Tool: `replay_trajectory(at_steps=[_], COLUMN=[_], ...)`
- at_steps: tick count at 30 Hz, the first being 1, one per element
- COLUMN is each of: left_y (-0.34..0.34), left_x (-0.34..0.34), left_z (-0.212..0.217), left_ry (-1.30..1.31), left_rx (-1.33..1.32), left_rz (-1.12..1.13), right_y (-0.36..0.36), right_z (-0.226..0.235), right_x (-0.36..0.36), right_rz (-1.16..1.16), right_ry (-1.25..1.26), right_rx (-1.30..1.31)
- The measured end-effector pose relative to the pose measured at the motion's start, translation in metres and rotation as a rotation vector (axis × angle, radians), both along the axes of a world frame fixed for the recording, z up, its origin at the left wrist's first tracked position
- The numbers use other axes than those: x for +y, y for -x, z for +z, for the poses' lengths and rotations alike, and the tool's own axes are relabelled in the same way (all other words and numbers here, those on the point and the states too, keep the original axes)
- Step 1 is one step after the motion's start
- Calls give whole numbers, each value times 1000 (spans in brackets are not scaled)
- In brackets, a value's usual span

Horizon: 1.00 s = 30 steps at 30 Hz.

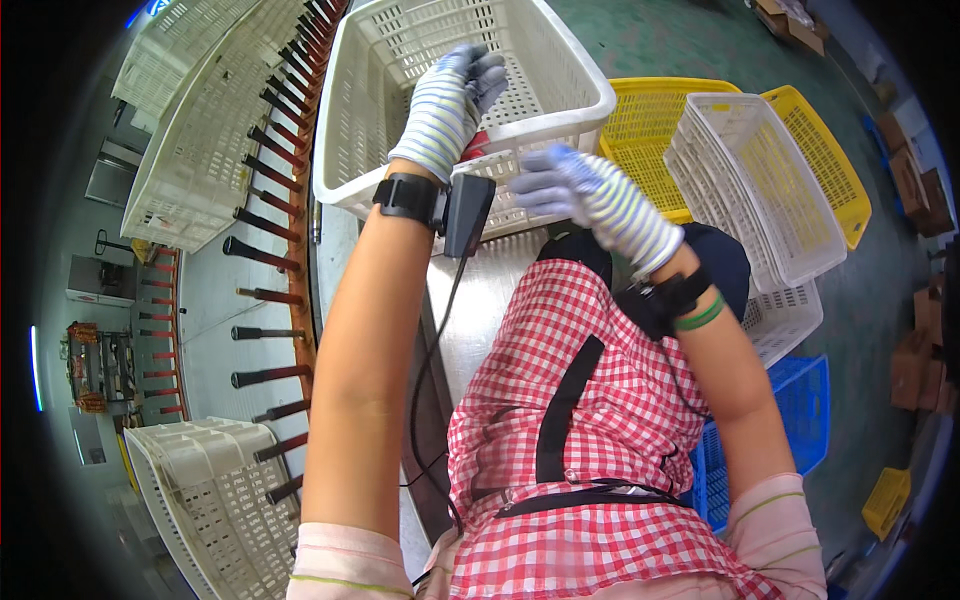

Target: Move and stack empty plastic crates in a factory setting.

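On a steel table [470, 310], above a green floor [660, 40], stands a white perforated crate [588, 100]. Of 2 gloved hands, the left hand [450, 105] hovers over it, fingers curled, grip unclear; the blurred right hand [590, 190] is open outside the near wall. The right arm partly hides a blue crate [803, 400].

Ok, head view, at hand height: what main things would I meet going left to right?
Far-left white crate, black handles, gloved left hand, gloved right hand, stacked white crates, cardboard boxes.
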<state>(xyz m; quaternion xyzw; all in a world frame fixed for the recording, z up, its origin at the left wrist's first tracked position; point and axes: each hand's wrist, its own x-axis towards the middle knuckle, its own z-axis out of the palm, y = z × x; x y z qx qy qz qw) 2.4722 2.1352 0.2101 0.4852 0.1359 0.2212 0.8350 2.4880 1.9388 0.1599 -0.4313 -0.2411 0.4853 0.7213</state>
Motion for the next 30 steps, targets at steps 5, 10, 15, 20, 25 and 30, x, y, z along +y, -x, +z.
replay_trajectory(at_steps=[5,10,15,20,25,30], left_y=[-1,0,5,7,9,9], left_x=[15,16,15,11,11,11], left_z=[-7,-8,0,4,3,4], left_ry=[450,318,321,305,302,329], left_rx=[-163,-167,-168,-207,-213,-246], left_rz=[83,-1,-90,-171,-159,-203], right_y=[-81,-128,-126,-115,-106,-106], right_z=[-30,-69,-67,-67,-67,-71], right_x=[-54,-98,-93,-86,-81,-77], right_rz=[-176,-543,-596,-549,-523,-478], right_ry=[308,422,266,315,392,459], right_rx=[-210,-72,47,-63,-73,-162])
